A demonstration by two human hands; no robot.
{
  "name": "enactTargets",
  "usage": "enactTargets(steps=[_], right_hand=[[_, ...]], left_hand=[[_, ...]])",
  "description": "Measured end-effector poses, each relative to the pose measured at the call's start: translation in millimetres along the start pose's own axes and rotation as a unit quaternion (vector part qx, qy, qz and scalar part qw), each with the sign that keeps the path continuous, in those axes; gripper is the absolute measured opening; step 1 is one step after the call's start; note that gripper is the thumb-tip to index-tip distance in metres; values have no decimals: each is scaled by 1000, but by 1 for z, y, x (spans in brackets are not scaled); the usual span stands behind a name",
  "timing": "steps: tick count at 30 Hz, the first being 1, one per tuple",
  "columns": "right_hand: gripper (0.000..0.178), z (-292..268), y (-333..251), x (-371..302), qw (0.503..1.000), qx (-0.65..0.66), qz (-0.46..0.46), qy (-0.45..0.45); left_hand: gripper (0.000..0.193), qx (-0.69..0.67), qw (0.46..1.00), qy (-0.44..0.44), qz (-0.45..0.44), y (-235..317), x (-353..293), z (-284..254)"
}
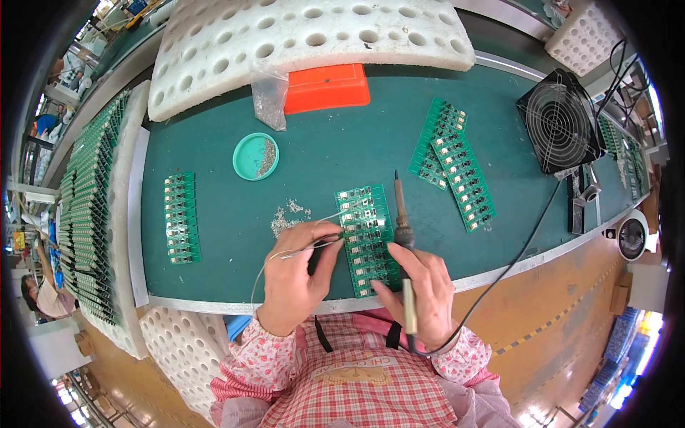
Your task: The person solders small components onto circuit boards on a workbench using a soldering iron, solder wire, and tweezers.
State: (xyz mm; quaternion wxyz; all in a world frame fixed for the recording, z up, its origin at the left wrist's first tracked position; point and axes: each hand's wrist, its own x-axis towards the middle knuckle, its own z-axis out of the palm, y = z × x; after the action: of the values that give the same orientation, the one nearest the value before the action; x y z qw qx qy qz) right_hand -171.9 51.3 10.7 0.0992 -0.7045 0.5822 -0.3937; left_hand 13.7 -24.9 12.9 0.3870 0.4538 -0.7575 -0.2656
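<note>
A green circuit board panel (365,242) with rows of small parts lies in front of me near the bench's front edge. At its left edge my left hand (301,267) is closed in a pinch, with thin solder wire (285,253) running through the fingers and its end over the board. Something dark shows between thumb and fingers; I cannot make out what it is. My right hand (422,289) grips a soldering iron (404,232), its tip pointing away from me beyond the board's right side. Fingertips of this hand rest at the board's lower right edge.
Loose small parts (285,217) lie left of the board, below a round green dish (244,158). More panels (464,178) overlap at right; another panel (182,217) lies left. A black fan (560,121), red bin (328,89), plastic bag (270,103) and foam blocks (307,36) surround the area.
</note>
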Motion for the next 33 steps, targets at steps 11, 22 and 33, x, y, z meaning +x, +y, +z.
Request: enactTargets(steps=[11,22,33], right_hand=[[61,10,9,17,1000,-20,1,10],[55,10,13,10,999,-11,13,40],[54,10,13,8,999,-13,21,35]], left_hand=[[14,94,994,54,-18,-12,-13,-25],[14,120,992,45,-9,-16,-14,-25],[13,126,991,38,-3,-17,-12,-25]])
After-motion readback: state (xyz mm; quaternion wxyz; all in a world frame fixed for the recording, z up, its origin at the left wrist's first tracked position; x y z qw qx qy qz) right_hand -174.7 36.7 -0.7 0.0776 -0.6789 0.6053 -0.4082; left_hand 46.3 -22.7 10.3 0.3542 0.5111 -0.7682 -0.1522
